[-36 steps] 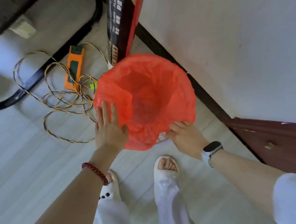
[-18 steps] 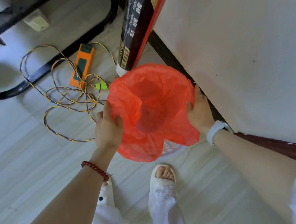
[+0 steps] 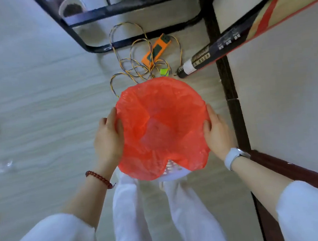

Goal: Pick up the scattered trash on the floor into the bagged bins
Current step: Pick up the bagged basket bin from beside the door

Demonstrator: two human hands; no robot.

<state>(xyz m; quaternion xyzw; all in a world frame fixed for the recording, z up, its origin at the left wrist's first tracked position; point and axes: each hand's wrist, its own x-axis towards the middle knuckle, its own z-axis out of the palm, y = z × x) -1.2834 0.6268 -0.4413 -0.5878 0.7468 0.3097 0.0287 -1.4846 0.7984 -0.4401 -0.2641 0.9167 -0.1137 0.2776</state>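
Hands on unlabelled red-bagged bin

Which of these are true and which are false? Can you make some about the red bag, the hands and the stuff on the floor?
1. Both hands hold the bin with the red bag, left hand and right hand on opposite sides. True.
2. The red bag is full of trash. False: nothing shows inside it.
3. An orange device lies among tangled wires on the floor. True.
4. The watch is on the left wrist. False: right wrist; the left wears a bead bracelet.
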